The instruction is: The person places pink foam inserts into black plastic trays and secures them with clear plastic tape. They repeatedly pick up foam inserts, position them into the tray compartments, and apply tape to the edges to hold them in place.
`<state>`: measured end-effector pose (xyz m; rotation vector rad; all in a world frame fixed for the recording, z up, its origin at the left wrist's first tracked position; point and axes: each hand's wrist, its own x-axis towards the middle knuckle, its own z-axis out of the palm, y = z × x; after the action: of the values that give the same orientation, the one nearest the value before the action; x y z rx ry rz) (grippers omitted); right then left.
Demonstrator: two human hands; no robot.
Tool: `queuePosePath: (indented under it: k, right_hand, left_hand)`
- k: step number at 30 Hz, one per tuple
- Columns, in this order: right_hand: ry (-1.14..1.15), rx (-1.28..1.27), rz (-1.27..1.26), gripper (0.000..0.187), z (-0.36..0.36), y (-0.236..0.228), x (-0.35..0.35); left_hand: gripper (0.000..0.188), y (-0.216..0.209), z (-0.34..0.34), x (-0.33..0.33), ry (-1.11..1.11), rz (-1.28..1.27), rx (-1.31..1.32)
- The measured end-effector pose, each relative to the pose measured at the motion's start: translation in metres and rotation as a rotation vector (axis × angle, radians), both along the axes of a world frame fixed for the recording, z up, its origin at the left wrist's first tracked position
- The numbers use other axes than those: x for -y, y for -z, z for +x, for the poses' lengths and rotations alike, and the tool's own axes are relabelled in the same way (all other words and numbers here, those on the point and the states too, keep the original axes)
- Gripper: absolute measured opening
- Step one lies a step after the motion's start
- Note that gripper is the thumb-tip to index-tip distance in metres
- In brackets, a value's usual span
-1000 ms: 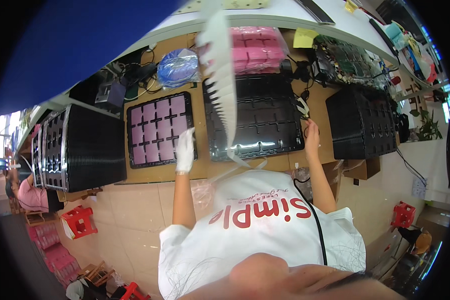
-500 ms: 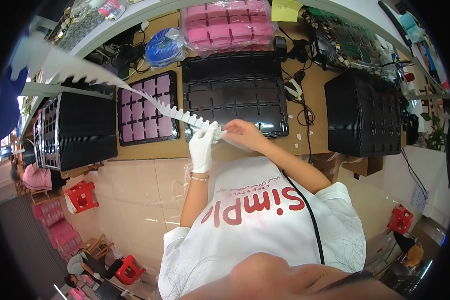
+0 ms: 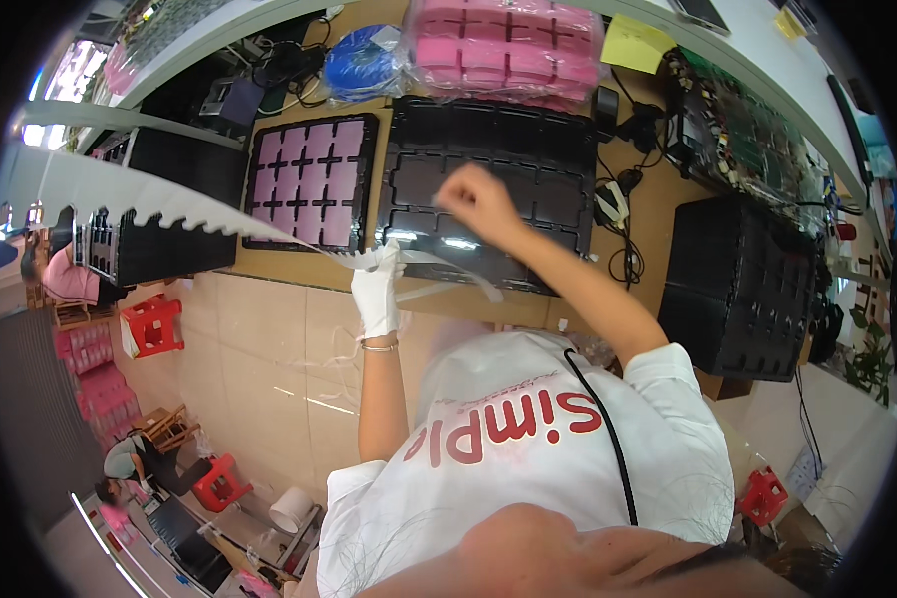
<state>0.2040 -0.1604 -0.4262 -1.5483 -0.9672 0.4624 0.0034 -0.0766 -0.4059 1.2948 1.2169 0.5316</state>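
Note:
My left hand (image 3: 375, 299), in a white glove, is closed on a long white strip (image 3: 159, 195) with a toothed edge. The strip runs up to the far left, and a thin translucent tail (image 3: 448, 288) hangs to the right of the glove. Bare and slightly blurred, my right hand (image 3: 476, 202) is over the black compartment tray (image 3: 558, 204) with its fingers curled together. Whether anything small sits between those fingertips cannot be made out. Left of that tray lies a smaller black tray (image 3: 369, 159) with pink pieces in its compartments.
Stacks of black trays stand at the left (image 3: 184, 199) and right (image 3: 738, 284). Behind the middle tray are bagged pink foam (image 3: 508, 55), a wrapped blue roll (image 3: 367, 62) and a yellow note (image 3: 636, 43). Cables (image 3: 626, 261) and circuit boards (image 3: 738, 110) lie on the right.
My right hand has left the strip beside my left hand and moved up over the black tray. My left hand is slightly lower and left, still holding the strip. The view has shifted.

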Motion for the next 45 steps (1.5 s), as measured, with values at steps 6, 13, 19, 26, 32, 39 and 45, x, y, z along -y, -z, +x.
queuePosePath:
  k: [6,13,19,26,32,39,45]
  right_hand:
    - [0.178,0.133,-0.124,0.012,0.101,0.053,-0.123]
    - [0.12,0.481,-0.602,0.012,0.118,0.052,-0.159]
    - [0.076,0.516,-0.661,0.014,0.123,0.047,-0.159]
    - [0.11,0.518,-0.677,0.019,0.122,0.049,-0.16]
    - [0.128,0.48,-0.683,0.016,0.118,0.05,-0.158]
    - [-0.019,0.356,-0.3,0.012,0.126,0.062,-0.142]
    - [0.129,0.567,-0.48,0.013,0.126,0.066,-0.155]
  left_hand:
    - [0.024,0.006,0.005,-0.025,0.092,-0.005,0.001]
    - [0.023,0.014,0.016,-0.037,0.096,-0.09,0.033]
    - [0.017,0.029,0.015,-0.05,0.19,-0.128,0.09]
    - [0.019,0.026,0.012,-0.051,0.216,-0.105,0.151]
    - [0.017,0.021,0.013,-0.05,0.227,-0.09,0.111]
    - [0.015,0.023,0.014,-0.048,0.186,-0.085,0.15]
    - [0.014,0.019,0.016,-0.047,0.167,-0.091,0.119]
